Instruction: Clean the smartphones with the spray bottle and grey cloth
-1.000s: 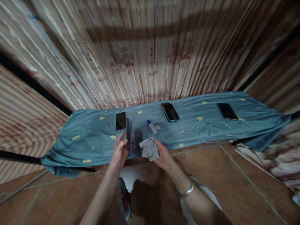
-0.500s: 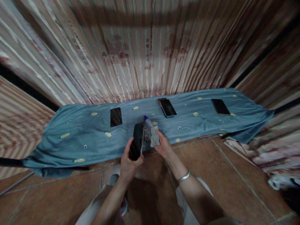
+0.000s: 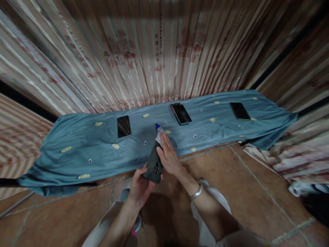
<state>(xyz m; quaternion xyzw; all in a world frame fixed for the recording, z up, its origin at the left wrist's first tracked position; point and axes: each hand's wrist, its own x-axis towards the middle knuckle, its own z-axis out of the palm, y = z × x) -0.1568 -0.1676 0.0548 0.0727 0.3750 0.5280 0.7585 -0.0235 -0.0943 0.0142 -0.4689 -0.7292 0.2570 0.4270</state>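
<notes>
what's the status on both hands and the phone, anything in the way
Left hand gripping phone, camera side up. Right hand over cloth at phone's far end. Bottle just beyond, partly hidden; nothing seen blocking.

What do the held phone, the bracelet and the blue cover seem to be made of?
Held phone: dark back, glass or plastic, unclear which; fairly matte, showing no sharp reflections.
Bracelet: probably polished metal, silvery with bright highlights.
Blue cover: likely thin fabric, smooth and slightly shiny, wrinkling and drooping at the corners.
</notes>
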